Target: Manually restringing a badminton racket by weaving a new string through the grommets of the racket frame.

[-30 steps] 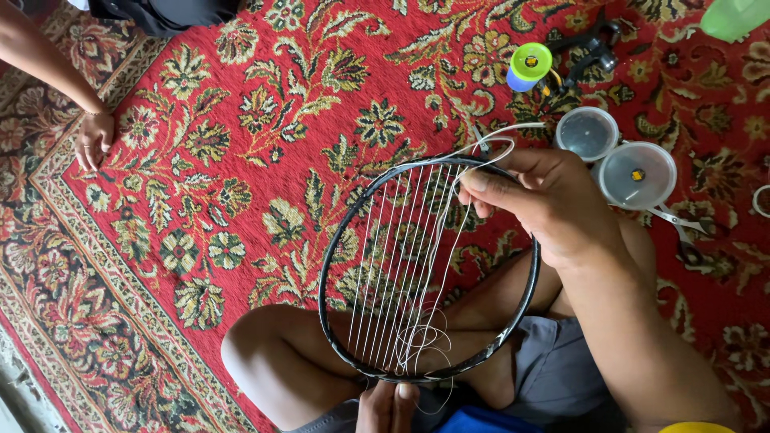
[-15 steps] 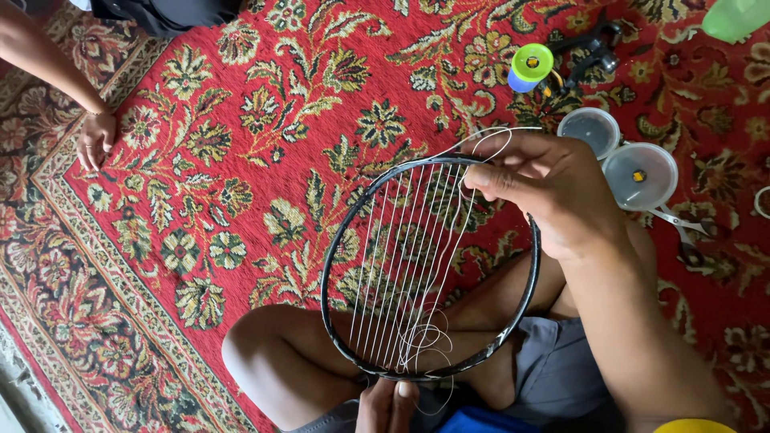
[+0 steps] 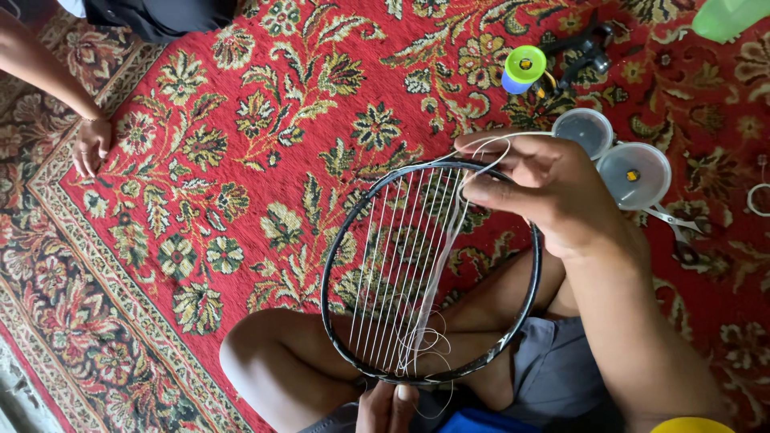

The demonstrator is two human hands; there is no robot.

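A black racket frame [image 3: 350,232] with several white upright strings rests over my bare legs. My right hand [image 3: 553,188] is at the top of the frame, its fingers pinched on a loose white string [image 3: 437,273] that loops above the rim and runs down across the strung part. Slack string coils near the bottom of the frame. Only the thumb and fingertips of my left hand [image 3: 391,403] show at the bottom edge, gripping the frame's lower end.
A red floral carpet [image 3: 241,120] lies beneath. Beyond my right hand are a green-capped spool [image 3: 523,68], two clear round containers [image 3: 638,172], scissors [image 3: 678,232] and a black tool [image 3: 589,48]. Another person's hand [image 3: 91,146] rests on the carpet at the left.
My right hand has shifted slightly up along the top of the frame with the string, and the loop above the rim has changed shape. The left hand and the racket stay put.
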